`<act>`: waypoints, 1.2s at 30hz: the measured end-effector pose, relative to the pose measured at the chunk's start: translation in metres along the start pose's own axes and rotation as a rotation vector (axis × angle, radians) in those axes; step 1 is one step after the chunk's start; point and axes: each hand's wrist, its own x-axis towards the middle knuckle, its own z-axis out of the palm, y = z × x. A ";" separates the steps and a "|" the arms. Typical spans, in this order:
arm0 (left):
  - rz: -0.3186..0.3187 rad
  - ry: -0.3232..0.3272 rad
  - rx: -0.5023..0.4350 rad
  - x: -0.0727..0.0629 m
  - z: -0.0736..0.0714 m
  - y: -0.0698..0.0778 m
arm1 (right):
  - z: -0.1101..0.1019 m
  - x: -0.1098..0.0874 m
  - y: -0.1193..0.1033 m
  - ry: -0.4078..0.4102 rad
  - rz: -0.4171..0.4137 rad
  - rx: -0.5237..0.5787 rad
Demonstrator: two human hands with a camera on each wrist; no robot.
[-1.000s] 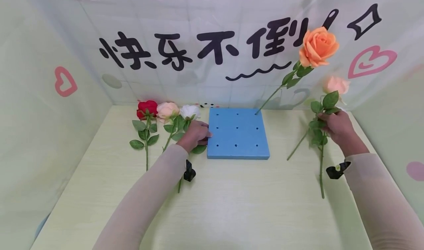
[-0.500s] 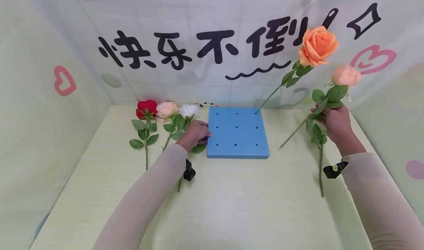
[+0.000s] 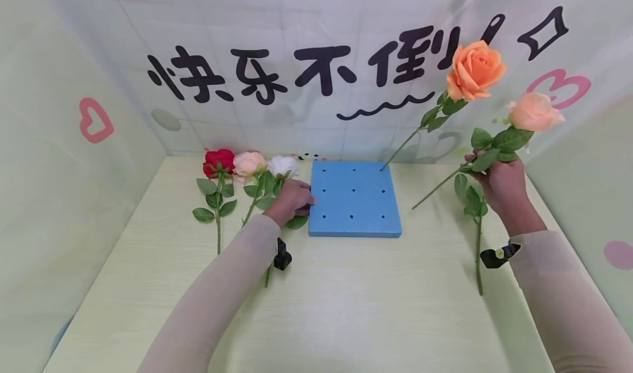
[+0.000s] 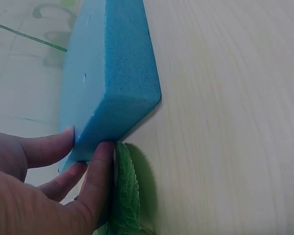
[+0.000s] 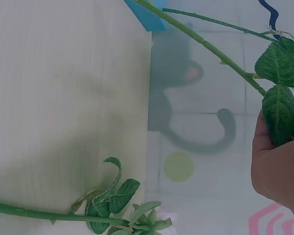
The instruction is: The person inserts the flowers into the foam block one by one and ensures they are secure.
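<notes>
My left hand [image 3: 293,201] holds the left edge of a blue foam block [image 3: 368,202] with rows of small holes. In the left wrist view the thumb [image 4: 54,147] lies on its top face and the fingers press its side. My right hand [image 3: 504,185] grips a pale pink rose [image 3: 534,112] by its leafy stem, raised above the table, the bare stem end slanting down-left towards the block. An orange rose [image 3: 476,70] stands tilted in the block's back right hole. Below my right hand another rose stem [image 3: 478,252] lies on the table, its bloom hidden in the head view.
Left of the block lie a red rose [image 3: 219,163], a light pink rose [image 3: 249,164] and a white rose [image 3: 283,166], partly under my left hand and arm. A printed cloth [image 3: 296,126] hangs behind the table [image 3: 356,301] and along both sides.
My right hand has lifted the pale pink rose off the table, its bloom moving right and up and its stem end swinging up-left. The left hand and the block have stayed still.
</notes>
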 end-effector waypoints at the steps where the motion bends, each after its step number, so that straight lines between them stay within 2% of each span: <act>1: 0.001 -0.001 -0.002 0.000 0.000 0.000 | 0.001 0.000 0.001 -0.012 -0.014 0.008; 6: 0.002 -0.002 0.001 0.000 0.000 0.000 | 0.007 0.001 0.004 -0.089 -0.072 0.030; 14: -0.002 0.002 0.002 0.000 0.000 0.000 | 0.017 0.002 0.009 -0.222 -0.121 0.058; 31: -0.002 -0.006 0.000 -0.001 0.000 0.001 | 0.029 0.004 0.017 -0.346 -0.110 0.081; 36: -0.012 0.003 0.003 0.000 -0.001 0.001 | 0.035 0.005 0.020 -0.361 -0.114 0.076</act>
